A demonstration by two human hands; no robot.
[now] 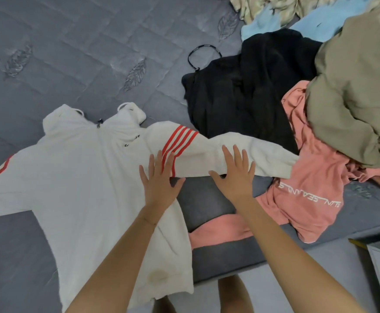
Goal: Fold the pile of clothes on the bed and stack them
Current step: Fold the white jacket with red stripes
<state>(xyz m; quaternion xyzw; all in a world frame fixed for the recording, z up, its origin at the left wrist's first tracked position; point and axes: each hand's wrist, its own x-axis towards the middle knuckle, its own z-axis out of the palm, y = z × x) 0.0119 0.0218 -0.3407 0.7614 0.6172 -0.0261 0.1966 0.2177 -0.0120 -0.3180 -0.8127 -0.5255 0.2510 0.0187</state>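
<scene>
1. Hands: both are laid flat with fingers straight and spread, and nothing is gripped by either.
2. The left hand (159, 177) is pressed on a white hoodie (82, 177) where the sleeve (252, 150) meets the body, with its fingertips lying over the red stripes (180, 141).
3. The right hand (236, 175) is pressed on the same sleeve, just beside the left hand, with its thumb held at the sleeve's near edge.
4. The hoodie is spread front up on the grey bed (71, 53), mostly to the left of the left hand. Its hood is seen beyond that hand and its other sleeve is stretched far to the left.
5. A brownish stain (159, 275) is seen near the hem, beside the left forearm.
6. Past the right hand the sleeve is run out to the right, and its cuff is laid on a pink garment (308, 177) printed with white lettering.
7. The pile of clothes (263, 75) is found beyond and to the right of the right hand. A black garment (229, 105) is nearest, an olive garment (351, 109) is heaped on top, and a light blue garment (263, 26) lies farthest away.
8. A black cord loop (203, 53) is seen on the bed beyond both hands, touching the black garment.
</scene>
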